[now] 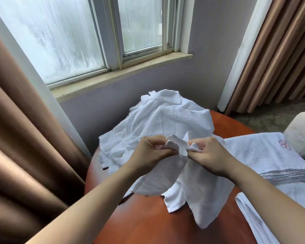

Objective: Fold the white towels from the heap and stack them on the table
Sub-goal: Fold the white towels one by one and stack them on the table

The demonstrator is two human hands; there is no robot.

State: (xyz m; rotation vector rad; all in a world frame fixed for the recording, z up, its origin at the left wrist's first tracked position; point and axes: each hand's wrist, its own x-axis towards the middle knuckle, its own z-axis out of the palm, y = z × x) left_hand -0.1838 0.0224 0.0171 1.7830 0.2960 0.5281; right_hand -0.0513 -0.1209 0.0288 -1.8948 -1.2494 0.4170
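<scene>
A heap of crumpled white towels (167,118) covers the far side of the round reddish-brown table (148,222). My left hand (153,152) and my right hand (211,154) are close together above the table's middle, both pinching the bunched top edge of one white towel (192,189). This towel hangs down from my fingers and its lower corners rest on the tabletop. To the right lies a stack of folded white towels (264,155), the top one carrying a purple embroidered emblem. Another white towel (264,221) lies at the near right edge.
A brown curtain (25,147) hangs close on the left and another (275,55) at the back right. Behind the table is a grey wall with a window (95,36) and a stone sill. A light armchair (301,132) stands at the right.
</scene>
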